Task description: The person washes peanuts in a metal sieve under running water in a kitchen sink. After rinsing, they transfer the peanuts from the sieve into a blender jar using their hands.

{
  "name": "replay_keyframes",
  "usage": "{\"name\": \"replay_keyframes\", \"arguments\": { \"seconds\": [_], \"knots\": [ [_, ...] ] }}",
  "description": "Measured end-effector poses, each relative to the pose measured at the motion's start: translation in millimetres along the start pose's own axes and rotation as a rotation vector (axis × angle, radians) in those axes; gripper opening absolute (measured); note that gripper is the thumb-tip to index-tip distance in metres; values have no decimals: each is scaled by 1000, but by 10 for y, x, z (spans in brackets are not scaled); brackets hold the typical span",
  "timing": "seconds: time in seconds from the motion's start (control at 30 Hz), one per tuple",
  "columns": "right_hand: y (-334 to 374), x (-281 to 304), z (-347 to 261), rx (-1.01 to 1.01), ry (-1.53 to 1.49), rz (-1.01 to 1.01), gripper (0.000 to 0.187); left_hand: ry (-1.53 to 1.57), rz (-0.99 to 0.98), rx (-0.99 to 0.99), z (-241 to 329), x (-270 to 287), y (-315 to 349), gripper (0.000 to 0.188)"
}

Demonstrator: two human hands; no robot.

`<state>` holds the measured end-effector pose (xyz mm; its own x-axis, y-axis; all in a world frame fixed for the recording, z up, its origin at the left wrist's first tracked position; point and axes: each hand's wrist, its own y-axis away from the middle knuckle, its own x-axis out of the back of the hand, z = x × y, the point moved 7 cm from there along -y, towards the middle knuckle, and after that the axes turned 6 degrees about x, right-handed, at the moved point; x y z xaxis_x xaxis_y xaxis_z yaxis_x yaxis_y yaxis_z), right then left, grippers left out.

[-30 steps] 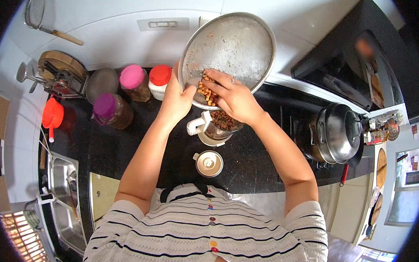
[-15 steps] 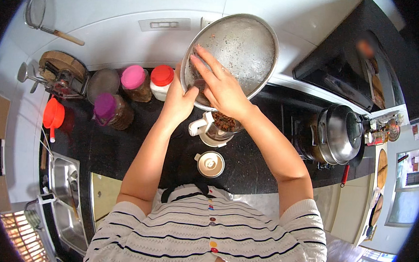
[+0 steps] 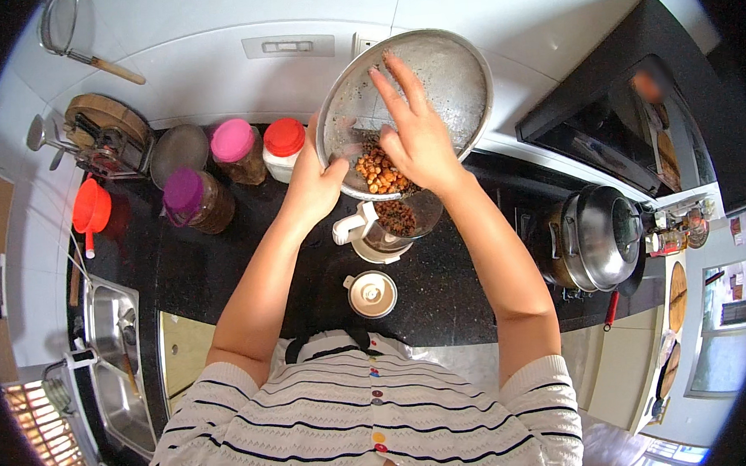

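Note:
My left hand [image 3: 312, 185] grips the left rim of a round metal tray [image 3: 449, 79], its thumb over the edge. The tray is tilted steeply, low side toward me. Brown roasted nuts or beans [image 3: 378, 171] gather at its lower edge; their exact kind I cannot make out. Inside the tray, my right hand [image 3: 423, 144] lies over its surface beside the pile, fingers stretched and apart. Directly below stands a clear blender jar [image 3: 427, 210] with a white handle, partly filled with similar brown pieces [image 3: 396, 218]. Nearer me lies its round cream lid [image 3: 372, 294].
Jars with pink [image 3: 232, 140], red [image 3: 283, 138] and purple [image 3: 185, 191] lids stand along the wall. A red strainer or scoop [image 3: 91, 207] is at the left, above the sink [image 3: 109, 317]. On the right are a steel pot [image 3: 608, 240] on the stove and a black range hood [image 3: 604, 108].
My right hand has shifted rightward and its fingers have spread. More brown pieces now show at the tray's lower edge. My left hand keeps hold of the tray.

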<state>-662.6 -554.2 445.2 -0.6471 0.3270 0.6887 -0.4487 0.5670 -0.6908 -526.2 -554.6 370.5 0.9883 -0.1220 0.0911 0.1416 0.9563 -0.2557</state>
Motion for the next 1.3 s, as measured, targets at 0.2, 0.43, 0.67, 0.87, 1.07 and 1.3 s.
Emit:
{"name": "replay_keyframes", "arguments": {
  "seconds": [0.2,0.43,0.67,0.87,1.07,1.3],
  "knots": [
    [305,-232,72,90,-170,-169,51,-22,33,17,-8,33,34,62],
    [593,-141,349,-37,-413,-143,46,-5,32,-14,-80,13,60,59],
    [848,-167,287,-118,-379,-293,47,-30,37,-4,-56,5,92,60],
    [958,-65,128,-97,-309,-209,39,145,30,44,-28,-34,115,59],
    [1137,-64,-36,-185,-271,-206,42,-28,49,-22,-58,-15,117,60],
    [1134,-1,68,-241,-18,-140,50,85,22,31,-30,-42,130,59]
  ]
}}
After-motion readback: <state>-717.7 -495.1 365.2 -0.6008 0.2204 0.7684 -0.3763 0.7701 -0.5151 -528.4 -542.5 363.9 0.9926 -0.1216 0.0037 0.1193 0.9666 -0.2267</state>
